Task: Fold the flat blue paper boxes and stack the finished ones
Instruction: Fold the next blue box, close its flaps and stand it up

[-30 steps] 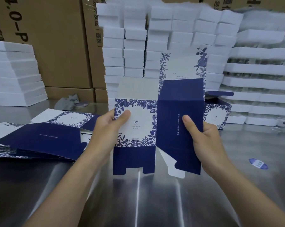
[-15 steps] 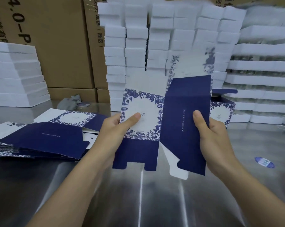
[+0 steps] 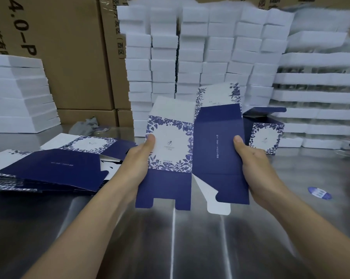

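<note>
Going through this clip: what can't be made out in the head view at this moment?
Head view:
Fingers of left hand and right hand: hidden behind the held box blank; only thumbs show.
Print on the blank's blue panel: too small to read.
The folded box: left part hidden by the blank.
The pile of flat blanks: cut by the left edge.

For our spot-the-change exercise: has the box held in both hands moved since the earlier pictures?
Yes. The top of the box reaches less far up the foam stack behind than before; its bottom has hardly shifted, so it looks tilted.
</note>
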The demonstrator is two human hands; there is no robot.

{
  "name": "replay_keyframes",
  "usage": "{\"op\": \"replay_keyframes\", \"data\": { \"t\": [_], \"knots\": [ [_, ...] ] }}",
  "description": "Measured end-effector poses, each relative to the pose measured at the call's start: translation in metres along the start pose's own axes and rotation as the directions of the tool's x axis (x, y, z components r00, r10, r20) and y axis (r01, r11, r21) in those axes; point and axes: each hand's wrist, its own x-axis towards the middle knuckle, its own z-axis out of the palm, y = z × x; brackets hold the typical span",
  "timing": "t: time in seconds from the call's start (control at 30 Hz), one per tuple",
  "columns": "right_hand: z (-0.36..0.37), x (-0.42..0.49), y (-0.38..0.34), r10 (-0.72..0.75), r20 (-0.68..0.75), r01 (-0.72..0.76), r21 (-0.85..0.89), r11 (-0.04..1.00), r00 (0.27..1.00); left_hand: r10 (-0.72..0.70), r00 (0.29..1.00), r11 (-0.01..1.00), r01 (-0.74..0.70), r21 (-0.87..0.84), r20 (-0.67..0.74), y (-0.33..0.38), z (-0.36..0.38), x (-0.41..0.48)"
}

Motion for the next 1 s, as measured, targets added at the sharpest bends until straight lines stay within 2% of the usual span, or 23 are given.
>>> {"op": "replay_keyframes", "data": {
  "t": [0.13, 0.27, 0.37, 0.47, 0.6, 0.7, 0.77, 0.87, 1.0],
  "knots": [
    [0.001, -0.001, 0.0, 0.069, 0.077, -0.071, 0.026, 0.997, 0.995, -0.024, 1.0, 0.999, 0.023, -0.047, -0.021, 0.002, 0.0, -0.003],
    [0.003, -0.004, 0.0, 0.041, 0.06, -0.038, -0.05, 0.998, 0.997, -0.064, 0.997, 0.991, 0.067, -0.119, 0.033, 0.006, 0.0, -0.003],
    [0.004, -0.008, -0.003, 0.029, 0.052, -0.026, -0.058, 0.998, 0.998, -0.026, 1.0, 0.996, 0.025, -0.083, -0.01, 0.006, -0.001, -0.004],
    [0.003, -0.009, -0.008, 0.108, 0.086, -0.115, 0.089, 0.989, 0.99, -0.077, 0.997, 0.986, 0.075, -0.148, -0.006, 0.007, -0.005, -0.005],
    [0.001, -0.012, -0.011, 0.177, 0.271, -0.266, 0.34, 0.902, 0.946, -0.153, 0.979, 0.923, 0.19, -0.335, 0.133, 0.006, -0.002, -0.009],
    [0.001, -0.011, -0.007, 0.195, 0.304, -0.309, 0.395, 0.865, 0.933, -0.171, 0.976, 0.917, 0.207, -0.341, 0.132, 0.005, 0.002, -0.01],
    [0.0, -0.01, -0.005, 0.22, 0.256, -0.301, 0.342, 0.89, 0.941, -0.206, 0.976, 0.937, 0.216, -0.275, 0.067, 0.005, -0.001, -0.011],
    [0.0, -0.004, 0.003, 0.211, 0.112, -0.232, 0.22, 0.948, 0.971, -0.239, 0.971, 0.951, 0.233, -0.205, 0.0, 0.006, -0.005, -0.011],
    [0.0, -0.001, 0.008, 0.109, -0.084, -0.105, 0.053, 0.993, 0.991, -0.22, 0.973, 0.95, 0.23, -0.212, 0.069, 0.008, -0.001, -0.012]
  ]
}}
